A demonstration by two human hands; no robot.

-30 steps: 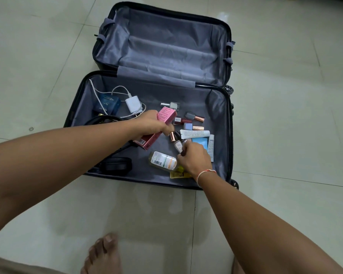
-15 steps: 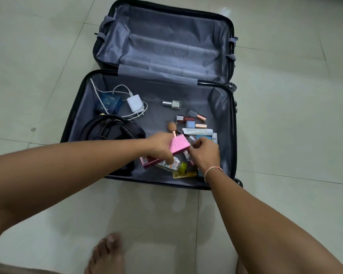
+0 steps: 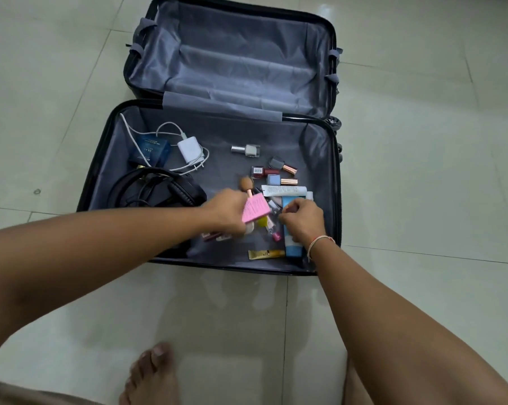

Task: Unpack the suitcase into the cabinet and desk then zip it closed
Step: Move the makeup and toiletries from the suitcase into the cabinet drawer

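- suitcase (image 3: 217, 68) lies open flat on tiled floor (image 3: 422, 141), grey lining, lid half bare
- near half holds headphones (image 3: 159, 188), blue box (image 3: 151, 152), white charger (image 3: 189, 149) with cable, nail polish bottles (image 3: 276, 171), tubes
- left hand (image 3: 227, 216) over near half, fingers clamped on pink box (image 3: 255, 211)
- right hand (image 3: 304, 222) just beside it, fingers curled at small items, blurred; cannot tell what they grip
- blue tube (image 3: 293, 249) under right hand, gold sachet (image 3: 265, 254) beside it
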